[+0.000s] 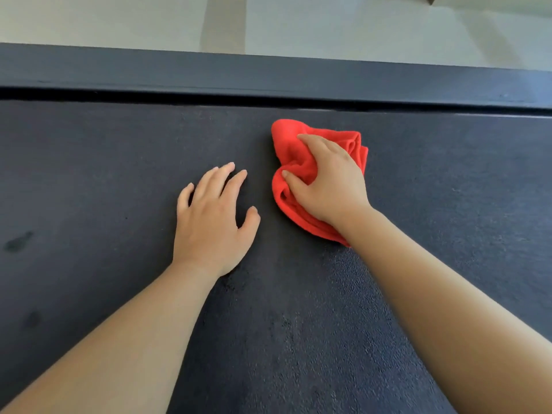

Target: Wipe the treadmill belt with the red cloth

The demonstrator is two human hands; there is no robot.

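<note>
Right hand [325, 180] fingers clamp the soft, light red cloth [291, 162], bunched mid-frame on the treadmill belt [119, 162]; left hand [213, 219] rests flat, fingers apart

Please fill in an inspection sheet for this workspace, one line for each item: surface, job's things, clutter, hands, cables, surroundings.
Surface: the dark, textured treadmill belt fills most of the view; a dark spot shows near its left edge.
Job's things: the red cloth lies bunched on the belt, close to the far side rail.
Clutter: nothing seen.
Hands: the left hand rests flat on the belt with its fingers spread, beside the cloth and apart from it; the right hand grips the cloth from above.
Cables: nothing seen.
Surroundings: a pale floor lies beyond the rail.
</note>
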